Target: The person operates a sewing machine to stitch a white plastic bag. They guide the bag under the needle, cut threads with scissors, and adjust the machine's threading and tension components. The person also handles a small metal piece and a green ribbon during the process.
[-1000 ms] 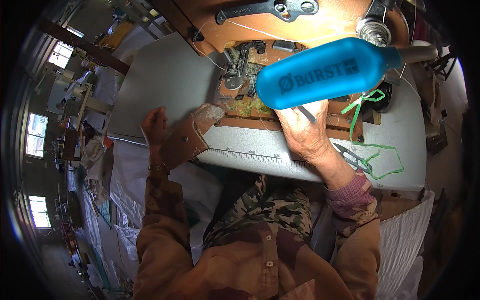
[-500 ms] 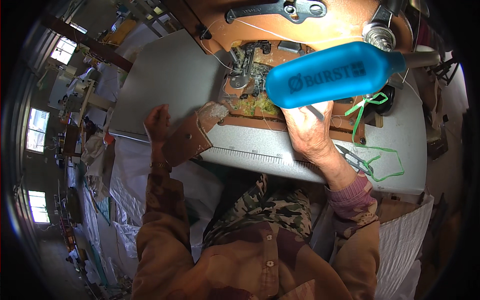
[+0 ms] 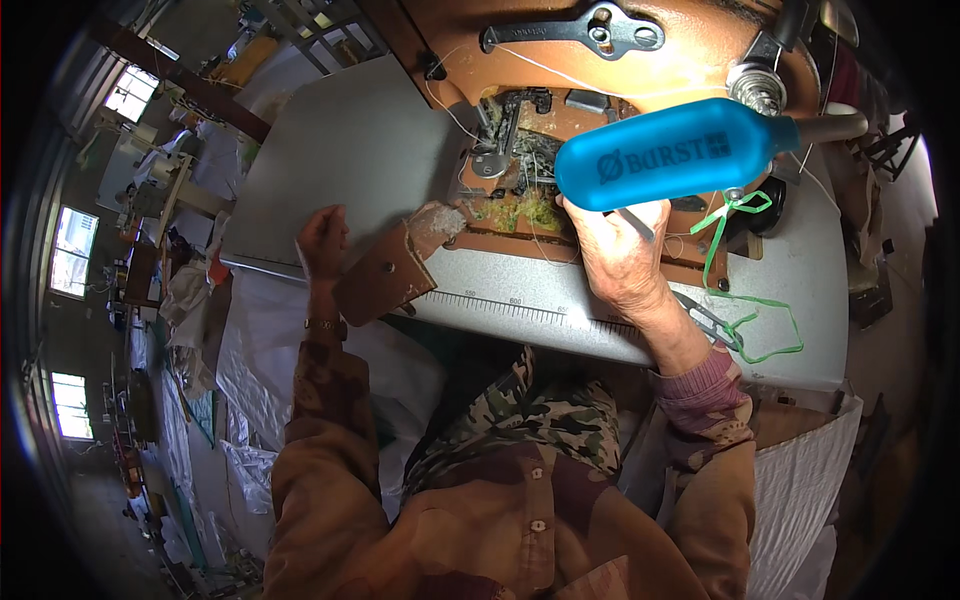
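My right hand [image 3: 625,262] is closed on a thin dark metal tool [image 3: 637,224] at the front of the brown sewing machine [image 3: 600,258]. A blue lamp head hides the fingertips and the tool's tip. Left of that hand, the machine's bed is uncovered, and its metal parts [image 3: 490,160] show with lint and yellow-green residue around them. My left hand [image 3: 322,242] rests at the table's left front edge, its fingers curled with nothing visible in them. Beside it, a brown cover plate [image 3: 385,275] hangs swung out from the machine, grey lint on its inner end.
The blue lamp [image 3: 660,155] hangs low over the bed. Thread snips [image 3: 708,318] with a green ribbon loop [image 3: 800,335] lie on the grey table [image 3: 330,150], right of my right wrist. A printed ruler [image 3: 500,300] runs along its front. White sheeting [image 3: 800,490] hangs at the lower right.
The view has shifted slightly, so the machine and lamp sit a little further right and lower. Both hands stay in nearly the same places, the right one still gripping the tool.
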A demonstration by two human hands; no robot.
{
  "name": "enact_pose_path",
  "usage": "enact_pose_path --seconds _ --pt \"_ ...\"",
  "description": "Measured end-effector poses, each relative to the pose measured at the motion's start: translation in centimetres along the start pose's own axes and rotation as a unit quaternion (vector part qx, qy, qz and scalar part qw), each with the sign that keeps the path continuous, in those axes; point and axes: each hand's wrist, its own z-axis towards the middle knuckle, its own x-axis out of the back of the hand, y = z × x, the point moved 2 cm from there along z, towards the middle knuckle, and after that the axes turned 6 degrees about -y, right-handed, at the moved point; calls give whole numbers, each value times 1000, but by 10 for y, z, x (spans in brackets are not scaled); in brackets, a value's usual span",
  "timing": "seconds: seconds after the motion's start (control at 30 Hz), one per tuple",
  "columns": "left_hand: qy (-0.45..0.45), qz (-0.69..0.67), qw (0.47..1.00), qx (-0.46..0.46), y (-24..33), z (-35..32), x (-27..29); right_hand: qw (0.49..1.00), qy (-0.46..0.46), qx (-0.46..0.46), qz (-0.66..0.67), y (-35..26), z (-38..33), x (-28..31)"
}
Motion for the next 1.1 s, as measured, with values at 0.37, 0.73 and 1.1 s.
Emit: enact_pose_path --seconds 0.37,0.73,1.1 --pt "0 35 999 14 -3 2 3 979 14 167 -115 -8 20 10" --pt "2 26 1000 -5 -8 2 6 992 -10 104 -70 -1 7 10" --pt "0 53 998 -14 -3 0 4 994 -28 100 -44 1 9 13"
